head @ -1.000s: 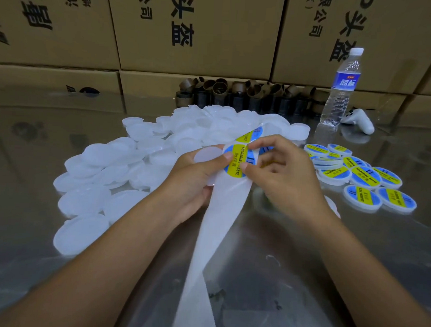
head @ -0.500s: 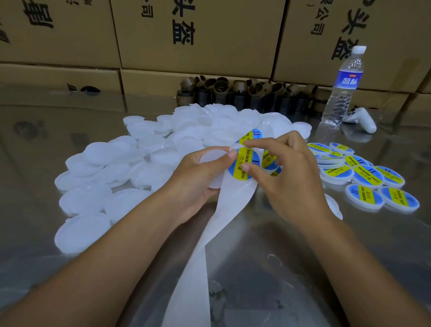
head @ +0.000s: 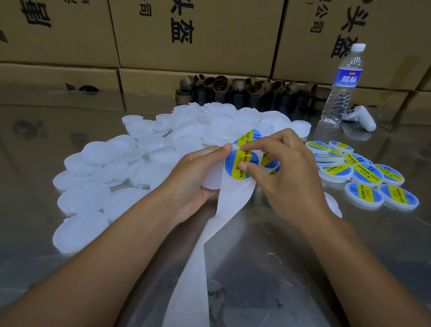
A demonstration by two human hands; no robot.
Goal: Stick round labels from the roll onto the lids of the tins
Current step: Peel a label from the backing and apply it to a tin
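The left hand (head: 196,177) gripped a white lid (head: 212,180) and the backing strip (head: 195,273). The right hand (head: 290,176) pinched a round label (head: 236,164) with thumb and forefinger.

Bkgd clutter on shiny table (head: 292,253)
Water bottle (head: 341,87) upright far R, white controller (head: 361,118) just beside; brown tube cores (head: 239,91) w/ cardboard boxes (head: 209,47) behind.

Found on round label (head: 241,164): blue ground, yellow band, black lettering. On backing strip (head: 200,261): plain white. On unlabelled lids (head: 84,197): translucent white, unpatterned. On cartons (head: 215,27): brown, black characters. On bottle (head: 341,94): clear, blue wrap, white cap.
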